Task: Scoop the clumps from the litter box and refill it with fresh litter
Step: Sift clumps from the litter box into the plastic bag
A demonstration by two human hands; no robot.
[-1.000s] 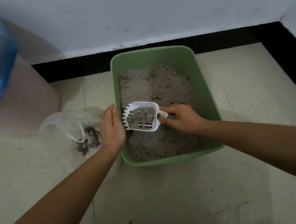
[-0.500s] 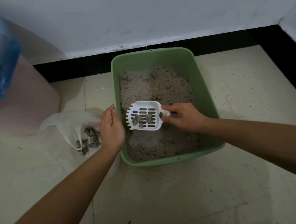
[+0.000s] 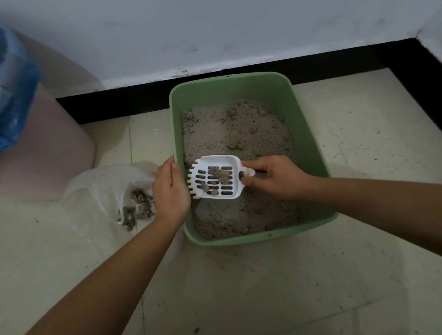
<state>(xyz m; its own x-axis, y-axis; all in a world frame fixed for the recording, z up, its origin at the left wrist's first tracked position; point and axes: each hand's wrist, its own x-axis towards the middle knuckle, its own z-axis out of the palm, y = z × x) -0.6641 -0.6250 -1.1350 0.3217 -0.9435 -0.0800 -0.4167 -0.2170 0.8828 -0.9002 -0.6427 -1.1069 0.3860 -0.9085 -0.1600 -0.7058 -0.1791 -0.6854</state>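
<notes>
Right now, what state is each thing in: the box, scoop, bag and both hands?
Litter box: on the floor, open, part filled with lumpy grey litter.
Scoop: held level over the litter, a few clumps in it.
Plastic bag: on the floor left of the box, open, clumps inside.
Left hand: resting on the box's left rim.
Right hand: closed on the scoop's handle.

Beyond the hands, a pale grey-white wall (image 3: 230, 22) meets a black skirting board (image 3: 337, 57) (turning a corner at far right). Beneath them, cream floor tiles (image 3: 250, 296), speckled with grit, under dim light.
</notes>
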